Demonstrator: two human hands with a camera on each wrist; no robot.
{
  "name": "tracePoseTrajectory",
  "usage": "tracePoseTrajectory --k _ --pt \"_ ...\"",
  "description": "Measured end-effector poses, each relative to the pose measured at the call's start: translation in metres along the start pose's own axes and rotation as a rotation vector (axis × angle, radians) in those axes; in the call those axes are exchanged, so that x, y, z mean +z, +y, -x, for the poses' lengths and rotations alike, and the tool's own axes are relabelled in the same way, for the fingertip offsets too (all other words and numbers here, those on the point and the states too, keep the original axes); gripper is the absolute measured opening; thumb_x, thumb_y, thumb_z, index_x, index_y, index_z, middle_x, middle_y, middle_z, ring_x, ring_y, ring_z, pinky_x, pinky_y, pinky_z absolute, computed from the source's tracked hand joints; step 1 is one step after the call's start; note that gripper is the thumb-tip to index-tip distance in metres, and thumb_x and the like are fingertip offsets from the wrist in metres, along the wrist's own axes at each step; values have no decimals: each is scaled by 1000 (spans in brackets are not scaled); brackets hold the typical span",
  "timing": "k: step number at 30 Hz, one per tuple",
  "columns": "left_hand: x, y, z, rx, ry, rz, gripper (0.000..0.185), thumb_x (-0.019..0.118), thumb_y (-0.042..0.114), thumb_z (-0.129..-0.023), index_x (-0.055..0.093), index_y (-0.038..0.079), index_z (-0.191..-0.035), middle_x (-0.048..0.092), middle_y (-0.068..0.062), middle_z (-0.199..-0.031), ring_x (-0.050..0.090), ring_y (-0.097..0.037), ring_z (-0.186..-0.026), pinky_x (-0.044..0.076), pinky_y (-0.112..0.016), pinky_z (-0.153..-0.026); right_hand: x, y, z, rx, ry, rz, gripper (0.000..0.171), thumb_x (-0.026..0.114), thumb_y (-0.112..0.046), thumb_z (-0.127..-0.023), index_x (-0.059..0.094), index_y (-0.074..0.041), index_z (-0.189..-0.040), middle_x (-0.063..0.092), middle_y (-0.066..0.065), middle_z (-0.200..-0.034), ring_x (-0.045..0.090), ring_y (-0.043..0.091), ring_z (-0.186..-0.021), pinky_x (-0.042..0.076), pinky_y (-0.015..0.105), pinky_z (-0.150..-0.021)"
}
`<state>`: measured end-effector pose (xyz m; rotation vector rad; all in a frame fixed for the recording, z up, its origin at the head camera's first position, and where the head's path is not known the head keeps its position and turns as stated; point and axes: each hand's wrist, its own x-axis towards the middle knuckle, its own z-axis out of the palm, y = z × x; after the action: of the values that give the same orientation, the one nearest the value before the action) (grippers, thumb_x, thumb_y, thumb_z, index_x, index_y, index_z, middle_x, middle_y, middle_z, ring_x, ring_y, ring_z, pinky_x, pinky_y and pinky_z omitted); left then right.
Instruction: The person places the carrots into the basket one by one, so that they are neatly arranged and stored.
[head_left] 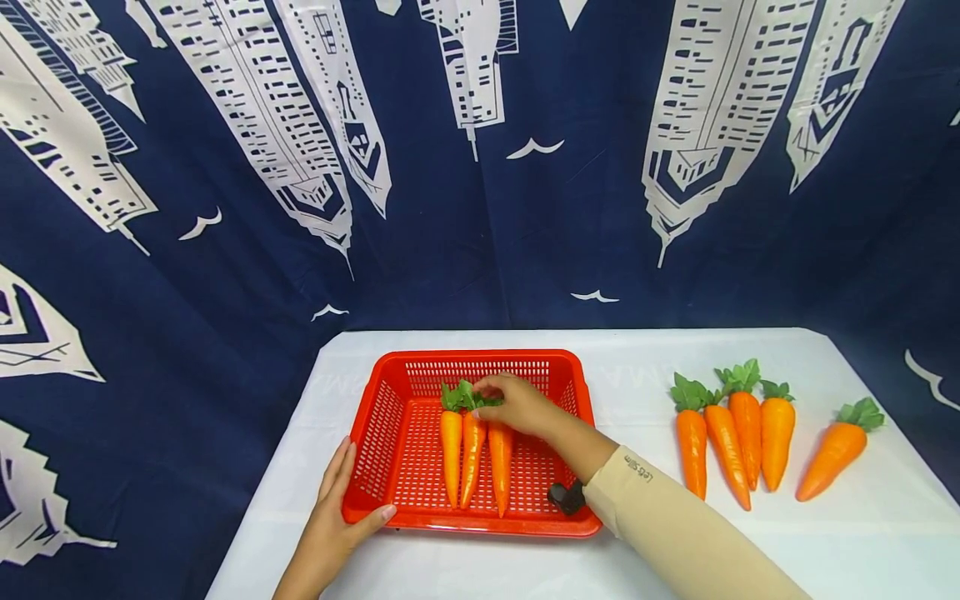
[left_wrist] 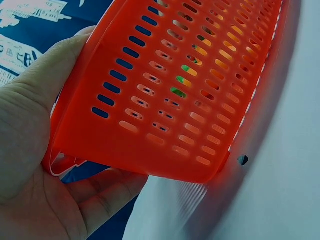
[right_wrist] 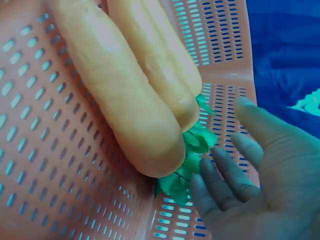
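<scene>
The right hand (head_left: 521, 406) hides some of the leaves (head_left: 453, 396) topping three carrots (head_left: 471, 458); whether its fingertips touch them I cannot tell. Its fingers are loose, holding nothing. The carrots, smooth, glossy and tapering, lie side by side in the slotted red basket (head_left: 487, 527), to the right of the left hand (head_left: 334, 515), which grips the basket's corner.

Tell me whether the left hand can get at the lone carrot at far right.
Probably not as things stand: the left hand holds the near left corner of the basket, which, with the right arm, lies between that hand and the lone carrot.
</scene>
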<state>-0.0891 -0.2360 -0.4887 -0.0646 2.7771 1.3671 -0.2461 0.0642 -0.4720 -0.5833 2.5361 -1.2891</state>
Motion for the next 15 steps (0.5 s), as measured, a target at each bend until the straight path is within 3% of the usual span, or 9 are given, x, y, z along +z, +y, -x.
tracePoseTrajectory --k 7,15 --pt "0 -1 -1 3 2 -3 112 84 44 -81 9 29 -164 2 7 -171 12 -38 -156 21 -72 -117 -7 -5 1 -10 10 -145 45 75 -22 -92 64 -6 -133 65 13 -132 62 28 -118 56 37 -94" --pt "1 -1 -1 12 15 -6 113 85 43 -80 11 25 -164 5 2 -172 14 -37 -156 23 -69 -118 -23 -13 8 -35 123 -225 40 74 -20 -93 66 -9 -131 68 15 -123 66 23 -107 58 35 -91"
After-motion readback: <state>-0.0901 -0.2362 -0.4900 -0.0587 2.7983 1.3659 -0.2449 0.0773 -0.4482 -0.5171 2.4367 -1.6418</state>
